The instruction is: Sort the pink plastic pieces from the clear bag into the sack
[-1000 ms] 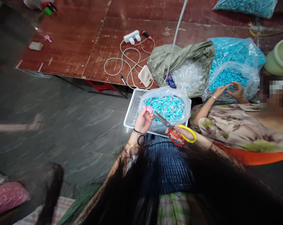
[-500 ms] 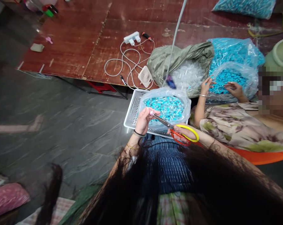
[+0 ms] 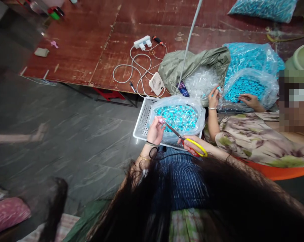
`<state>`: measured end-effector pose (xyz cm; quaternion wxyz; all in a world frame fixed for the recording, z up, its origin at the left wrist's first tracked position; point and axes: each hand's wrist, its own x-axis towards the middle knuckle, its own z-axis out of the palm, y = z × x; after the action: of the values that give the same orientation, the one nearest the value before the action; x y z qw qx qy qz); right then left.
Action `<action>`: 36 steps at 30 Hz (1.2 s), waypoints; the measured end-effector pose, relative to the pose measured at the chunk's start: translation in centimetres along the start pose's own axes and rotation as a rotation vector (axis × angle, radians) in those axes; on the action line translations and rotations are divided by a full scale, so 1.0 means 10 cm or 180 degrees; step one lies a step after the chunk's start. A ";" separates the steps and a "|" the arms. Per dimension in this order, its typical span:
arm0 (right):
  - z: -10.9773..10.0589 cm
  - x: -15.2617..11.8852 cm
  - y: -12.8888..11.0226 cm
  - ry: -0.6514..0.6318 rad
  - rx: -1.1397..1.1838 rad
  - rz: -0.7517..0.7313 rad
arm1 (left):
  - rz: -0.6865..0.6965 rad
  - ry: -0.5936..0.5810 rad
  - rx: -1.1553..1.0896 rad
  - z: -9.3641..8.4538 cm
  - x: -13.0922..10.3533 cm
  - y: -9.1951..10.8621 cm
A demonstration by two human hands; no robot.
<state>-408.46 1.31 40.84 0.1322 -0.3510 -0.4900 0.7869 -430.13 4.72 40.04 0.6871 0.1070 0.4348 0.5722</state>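
My left hand pinches a small pink piece between thumb and fingers; its exact kind is too small to tell. My right hand grips scissors with one yellow and one red handle. The tips of the blades, close together, reach up to the pink piece. Beneath both hands lies an open clear plastic bag full of small blue-and-clear tube-like pieces. The bag rests in a white perforated basket on my lap side of the table.
A co-worker at the right handles small pieces over a bag of blue caps. The red-brown table carries a small fan, a power strip, cables, a grey-green sack with clear tubes, and a phone.
The scissors' handles have drawn closer together and the blades have shifted slightly. The co-worker's nearer hand has moved left, now holding a small blue-and-clear piece.
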 end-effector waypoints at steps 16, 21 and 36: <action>-0.32 0.20 0.37 0.1908 -0.0726 -0.0148 | -0.0223 0.0074 -0.0464 -0.04 0.12 0.08; -0.32 0.21 0.53 0.1455 -0.0342 0.0110 | -0.0320 0.0070 -0.0478 -0.03 0.11 0.09; -0.22 0.26 0.31 0.1166 -0.2607 -0.0520 | -0.0321 -0.0499 -0.0179 -0.02 0.02 0.06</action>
<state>-408.39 2.76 36.46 0.1287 -0.4679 -0.7554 0.4402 -430.68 5.06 40.24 0.7497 0.1101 0.3683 0.5387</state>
